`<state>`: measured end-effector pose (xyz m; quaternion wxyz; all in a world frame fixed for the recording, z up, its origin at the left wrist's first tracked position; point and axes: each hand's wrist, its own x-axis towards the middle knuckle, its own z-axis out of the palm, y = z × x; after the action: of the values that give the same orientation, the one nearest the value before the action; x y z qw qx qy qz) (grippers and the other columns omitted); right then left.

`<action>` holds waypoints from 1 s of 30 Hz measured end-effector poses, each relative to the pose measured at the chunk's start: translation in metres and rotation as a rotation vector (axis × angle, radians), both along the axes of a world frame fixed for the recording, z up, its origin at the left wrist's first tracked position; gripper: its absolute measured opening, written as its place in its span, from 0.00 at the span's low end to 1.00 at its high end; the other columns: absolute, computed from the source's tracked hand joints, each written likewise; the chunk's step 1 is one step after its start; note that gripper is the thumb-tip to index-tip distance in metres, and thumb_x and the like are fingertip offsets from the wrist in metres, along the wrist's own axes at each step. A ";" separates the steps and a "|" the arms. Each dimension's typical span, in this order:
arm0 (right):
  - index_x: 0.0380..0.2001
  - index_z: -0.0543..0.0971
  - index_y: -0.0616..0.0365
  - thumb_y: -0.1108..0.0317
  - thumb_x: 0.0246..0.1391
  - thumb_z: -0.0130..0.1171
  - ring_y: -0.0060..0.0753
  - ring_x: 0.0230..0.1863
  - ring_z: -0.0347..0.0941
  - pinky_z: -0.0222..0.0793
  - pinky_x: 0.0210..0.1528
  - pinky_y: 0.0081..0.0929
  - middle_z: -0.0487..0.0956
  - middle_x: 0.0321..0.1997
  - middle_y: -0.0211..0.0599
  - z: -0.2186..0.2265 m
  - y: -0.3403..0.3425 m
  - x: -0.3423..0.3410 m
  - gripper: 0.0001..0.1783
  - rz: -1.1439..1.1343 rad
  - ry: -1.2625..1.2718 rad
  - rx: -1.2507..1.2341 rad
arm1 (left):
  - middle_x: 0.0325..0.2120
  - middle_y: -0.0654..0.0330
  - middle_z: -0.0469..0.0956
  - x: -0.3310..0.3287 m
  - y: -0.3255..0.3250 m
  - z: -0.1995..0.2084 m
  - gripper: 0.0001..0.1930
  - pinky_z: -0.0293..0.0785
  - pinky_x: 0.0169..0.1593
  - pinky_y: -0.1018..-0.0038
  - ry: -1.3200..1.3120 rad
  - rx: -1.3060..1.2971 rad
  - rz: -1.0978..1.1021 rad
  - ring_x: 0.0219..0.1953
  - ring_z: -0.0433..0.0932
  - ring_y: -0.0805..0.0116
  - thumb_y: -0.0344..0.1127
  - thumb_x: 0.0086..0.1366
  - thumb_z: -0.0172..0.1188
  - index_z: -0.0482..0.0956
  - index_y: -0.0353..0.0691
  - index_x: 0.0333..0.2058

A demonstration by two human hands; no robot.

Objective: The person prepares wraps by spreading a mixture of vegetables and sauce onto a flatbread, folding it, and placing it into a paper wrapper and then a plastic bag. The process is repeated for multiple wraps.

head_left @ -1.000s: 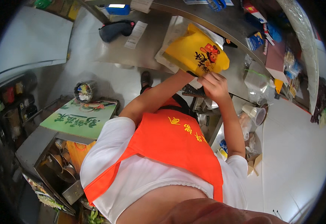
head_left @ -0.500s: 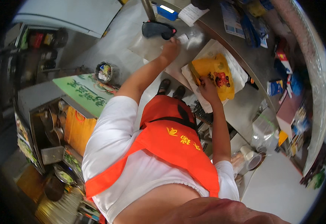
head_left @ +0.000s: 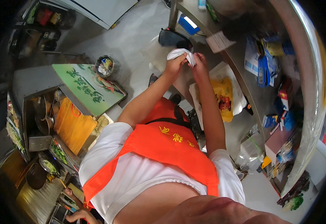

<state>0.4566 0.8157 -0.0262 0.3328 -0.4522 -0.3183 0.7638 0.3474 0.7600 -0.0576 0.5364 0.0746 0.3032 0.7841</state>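
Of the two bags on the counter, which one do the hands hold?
The small white bag, pinched between the left hand and right hand. The yellow bag lies untouched on white paper below them.

1. The white bag (head_left: 181, 54) pinched between the left hand (head_left: 175, 65) and the right hand (head_left: 199, 66) looks like thin, soft, crinkled plastic.
2. The yellow bag (head_left: 222, 98), to the right, is glossy plastic film.
3. The counter (head_left: 245, 93) is brushed metal with a dull sheen.
4. The orange apron (head_left: 163, 149) is matt woven cloth.
5. The green signboard (head_left: 86, 87), far left, looks smooth and slightly glossy.
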 end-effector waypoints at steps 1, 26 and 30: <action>0.46 0.73 0.52 0.58 0.65 0.55 0.23 0.44 0.72 0.70 0.45 0.23 0.74 0.44 0.28 -0.003 0.005 -0.010 0.12 0.021 -0.010 0.066 | 0.34 0.60 0.80 -0.010 0.000 -0.006 0.07 0.76 0.41 0.71 -0.008 0.087 0.002 0.36 0.78 0.71 0.27 0.66 0.57 0.77 0.38 0.42; 0.49 0.76 0.60 0.60 0.63 0.51 0.51 0.48 0.72 0.66 0.53 0.42 0.77 0.46 0.49 -0.051 0.156 -0.106 0.18 0.333 -1.178 1.178 | 0.28 0.58 0.79 -0.085 0.088 -0.022 0.16 0.70 0.24 0.76 0.242 -0.522 -0.192 0.22 0.77 0.73 0.41 0.67 0.56 0.75 0.32 0.44; 0.51 0.75 0.61 0.58 0.64 0.48 0.56 0.49 0.72 0.65 0.55 0.45 0.77 0.48 0.52 -0.046 0.122 -0.090 0.20 0.079 -1.210 1.169 | 0.26 0.64 0.77 -0.075 0.074 -0.018 0.15 0.68 0.25 0.77 0.165 -0.346 -0.064 0.22 0.73 0.75 0.39 0.65 0.58 0.77 0.35 0.45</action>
<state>0.3670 0.9375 -0.0723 0.2586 -0.5268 -0.8017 0.1131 0.2723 0.8343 -0.0752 0.5392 0.0548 0.4740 0.6940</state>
